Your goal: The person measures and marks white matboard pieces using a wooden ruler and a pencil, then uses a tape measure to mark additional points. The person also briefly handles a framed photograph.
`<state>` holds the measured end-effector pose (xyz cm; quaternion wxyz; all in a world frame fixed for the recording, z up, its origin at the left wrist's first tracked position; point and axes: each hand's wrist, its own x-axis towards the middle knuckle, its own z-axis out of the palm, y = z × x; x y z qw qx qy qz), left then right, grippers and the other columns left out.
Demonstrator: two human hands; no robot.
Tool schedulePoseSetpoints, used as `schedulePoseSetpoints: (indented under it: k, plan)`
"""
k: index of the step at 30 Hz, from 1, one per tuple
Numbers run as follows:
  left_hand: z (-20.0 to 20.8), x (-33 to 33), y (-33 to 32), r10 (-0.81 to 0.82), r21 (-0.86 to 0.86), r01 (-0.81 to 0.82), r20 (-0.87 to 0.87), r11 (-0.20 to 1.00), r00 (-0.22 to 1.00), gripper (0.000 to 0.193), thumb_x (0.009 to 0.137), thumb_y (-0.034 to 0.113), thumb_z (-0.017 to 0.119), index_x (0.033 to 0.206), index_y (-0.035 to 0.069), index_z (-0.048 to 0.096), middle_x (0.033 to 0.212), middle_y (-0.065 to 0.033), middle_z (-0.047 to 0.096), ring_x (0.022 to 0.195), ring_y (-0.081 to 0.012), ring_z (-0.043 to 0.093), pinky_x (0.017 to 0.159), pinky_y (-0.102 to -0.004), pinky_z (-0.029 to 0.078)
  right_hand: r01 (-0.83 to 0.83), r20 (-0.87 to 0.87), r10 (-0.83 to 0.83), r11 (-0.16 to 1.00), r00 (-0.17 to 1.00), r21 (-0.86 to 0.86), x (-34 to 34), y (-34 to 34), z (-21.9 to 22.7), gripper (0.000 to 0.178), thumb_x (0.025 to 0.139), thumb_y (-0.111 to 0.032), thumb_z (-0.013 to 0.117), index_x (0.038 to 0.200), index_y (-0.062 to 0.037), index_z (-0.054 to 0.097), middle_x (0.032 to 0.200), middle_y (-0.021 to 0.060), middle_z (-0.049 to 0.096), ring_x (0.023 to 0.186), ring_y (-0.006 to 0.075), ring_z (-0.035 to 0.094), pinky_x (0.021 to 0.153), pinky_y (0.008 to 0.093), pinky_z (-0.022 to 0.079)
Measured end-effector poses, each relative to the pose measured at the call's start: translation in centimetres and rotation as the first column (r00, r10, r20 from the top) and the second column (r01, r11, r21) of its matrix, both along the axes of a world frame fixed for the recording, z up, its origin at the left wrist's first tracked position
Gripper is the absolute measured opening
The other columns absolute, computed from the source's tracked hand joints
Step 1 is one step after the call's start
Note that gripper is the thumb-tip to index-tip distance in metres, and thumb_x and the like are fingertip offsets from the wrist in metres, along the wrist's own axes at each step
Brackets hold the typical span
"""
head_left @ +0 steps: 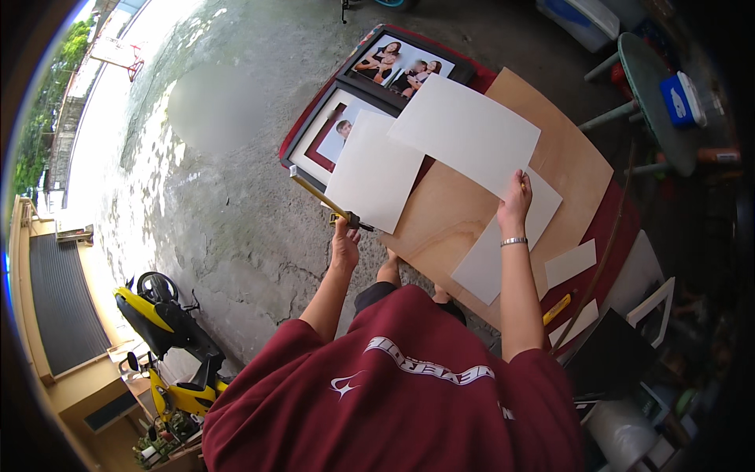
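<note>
My left hand (344, 245) is closed on a tape measure (354, 218) at the table's left side. Its yellow blade (313, 187) is pulled out and reaches up and left toward the corner of a framed picture. My right hand (514, 206) pinches the lower right corner of a large white sheet of board (472, 126), with a small yellow stick-like thing showing at the fingers. A second white sheet (377, 169) lies beside my left hand, partly over the framed picture (326, 134). Under the held sheet, another pale board (503, 244) rests on brown plywood (448, 204).
A second framed photo (401, 64) lies at the table's far end. A yellow cutter (557, 309) and a small white offcut (571, 263) are at the right. Beyond stands a green stool (659, 102) with a blue-and-white box (681, 101). A yellow motorbike (169, 346) is parked at left.
</note>
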<state>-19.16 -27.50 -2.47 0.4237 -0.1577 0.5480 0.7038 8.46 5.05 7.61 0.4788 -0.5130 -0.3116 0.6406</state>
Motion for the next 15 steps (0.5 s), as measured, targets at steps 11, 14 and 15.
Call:
schedulePoseSetpoints:
  k: [11, 14, 15]
  plan:
    - [2.6, -4.4, 1.9, 0.043, -0.192, -0.071, -0.147, 0.979, 0.988, 0.057, 0.088, 0.05, 0.078, 0.126, 0.012, 0.061, 0.111, 0.0009, 0.066, 0.104, -0.0157, 0.061, 0.09, -0.0367, 0.044, 0.101, 0.635, -0.153, 0.988, 0.757, 0.117, -7.1, -7.1, -9.2, 0.034, 0.111, -0.029, 0.048, 0.114, 0.0023, 0.059, 0.121, 0.0244, 0.07, 0.114, 0.0336, 0.072, 0.098, 0.0414, 0.054]
    - [5.9, -5.7, 1.9, 0.196, -0.08, -0.229, -0.298, 0.97, 0.934, 0.053, 0.09, 0.036, 0.083, 0.124, 0.004, 0.057, 0.108, -0.0035, 0.064, 0.095, -0.0142, 0.061, 0.081, -0.0297, 0.05, 0.02, 0.635, -0.052, 0.998, 0.771, 0.058, -5.5, -13.1, -7.7, 0.027, 0.11, -0.024, 0.052, 0.115, 0.0015, 0.06, 0.115, 0.0233, 0.074, 0.107, 0.0321, 0.074, 0.092, 0.0392, 0.057]
    - [6.7, -6.5, 2.0, 0.186, -0.101, -0.242, -0.387, 0.965, 0.903, 0.052, 0.091, 0.033, 0.084, 0.121, 0.003, 0.053, 0.107, -0.0046, 0.062, 0.095, -0.0143, 0.06, 0.082, -0.0308, 0.05, 0.0, 0.64, -0.034, 0.999, 0.768, 0.052, -4.8, -14.6, -7.0, 0.025, 0.11, -0.023, 0.053, 0.115, 0.0009, 0.06, 0.112, 0.0224, 0.075, 0.105, 0.0316, 0.075, 0.09, 0.0383, 0.057]
